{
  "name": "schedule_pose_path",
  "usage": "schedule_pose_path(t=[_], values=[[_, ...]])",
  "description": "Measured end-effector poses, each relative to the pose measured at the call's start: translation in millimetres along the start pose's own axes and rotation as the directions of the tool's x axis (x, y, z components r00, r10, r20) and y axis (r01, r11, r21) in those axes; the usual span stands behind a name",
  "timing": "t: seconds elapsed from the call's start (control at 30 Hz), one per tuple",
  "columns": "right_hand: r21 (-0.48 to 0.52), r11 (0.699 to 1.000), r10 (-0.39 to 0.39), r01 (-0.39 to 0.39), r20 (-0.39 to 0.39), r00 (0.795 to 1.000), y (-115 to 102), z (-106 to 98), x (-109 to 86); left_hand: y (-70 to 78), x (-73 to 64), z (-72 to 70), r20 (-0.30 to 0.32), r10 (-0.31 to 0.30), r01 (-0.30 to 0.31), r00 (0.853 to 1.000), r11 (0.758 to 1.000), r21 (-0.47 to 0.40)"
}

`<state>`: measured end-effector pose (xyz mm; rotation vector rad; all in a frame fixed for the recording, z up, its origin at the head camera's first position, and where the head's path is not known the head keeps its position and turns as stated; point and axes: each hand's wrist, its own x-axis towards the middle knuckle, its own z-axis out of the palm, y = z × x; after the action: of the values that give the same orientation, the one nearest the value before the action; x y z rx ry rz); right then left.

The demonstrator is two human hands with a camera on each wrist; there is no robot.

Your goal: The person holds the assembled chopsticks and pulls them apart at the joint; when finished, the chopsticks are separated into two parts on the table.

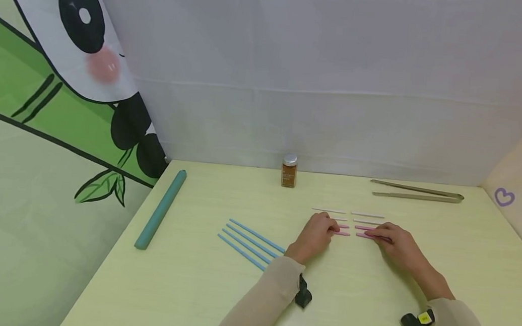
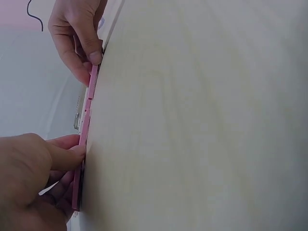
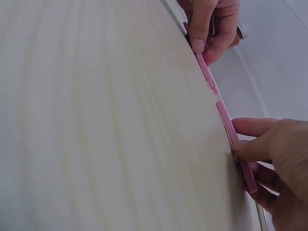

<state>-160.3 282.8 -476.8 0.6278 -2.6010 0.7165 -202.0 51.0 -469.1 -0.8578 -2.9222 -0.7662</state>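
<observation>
Two short rows of thin sticks lie on the table, pink ones nearest me. My left hand (image 1: 314, 236) pinches the near pink stick of the left row (image 1: 344, 234) between thumb and fingers. Its length shows along the table in the left wrist view, as a pink stick (image 2: 76, 190). My right hand (image 1: 396, 243) pinches the near pink stick of the right row (image 1: 361, 235), also seen as a pink stick (image 3: 248, 175) in the right wrist view. A small gap parts the two sticks' facing ends. Behind them lie more pink sticks and white sticks (image 1: 368, 215).
Several blue sticks (image 1: 251, 240) fan out left of my left forearm. A teal rod (image 1: 161, 209) lies along the table's left side. Toward the back stand a small brown jar with a silver lid (image 1: 289, 171) and metal tongs (image 1: 417, 196), which lie at the right.
</observation>
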Motion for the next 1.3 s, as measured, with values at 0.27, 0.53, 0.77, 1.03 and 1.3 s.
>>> schedule_pose_path(t=[0.27, 0.53, 0.77, 1.03, 1.3], values=[[-0.005, 1.0, -0.025, 0.025, 0.003, 1.0, -2, 3, 0.0, 0.3, -5.1, -0.7, 0.005, -0.022, 0.022, 1.0, 1.0, 0.018], [-0.062, 0.998, -0.036, 0.033, -0.046, 0.998, -19, 1, 4.3, 4.9, -11.4, -11.8, -0.054, 0.005, 0.001, 0.999, 0.995, 0.102], [0.014, 0.999, -0.043, 0.045, -0.084, 0.995, -45, -1, 17.9, 2.7, -18.6, -48.6, -0.072, 0.001, -0.005, 0.997, 0.998, -0.062], [0.088, 0.995, 0.038, -0.04, 0.022, 0.999, -78, 14, 30.8, -33.5, -34.8, -83.5, 0.028, 0.014, -0.009, 1.0, 0.981, -0.192], [0.169, 0.984, 0.029, -0.046, 0.098, 0.995, -106, 44, 38.7, -94.2, -63.4, -110.9, 0.031, -0.063, 0.069, 0.998, 0.954, -0.292]])
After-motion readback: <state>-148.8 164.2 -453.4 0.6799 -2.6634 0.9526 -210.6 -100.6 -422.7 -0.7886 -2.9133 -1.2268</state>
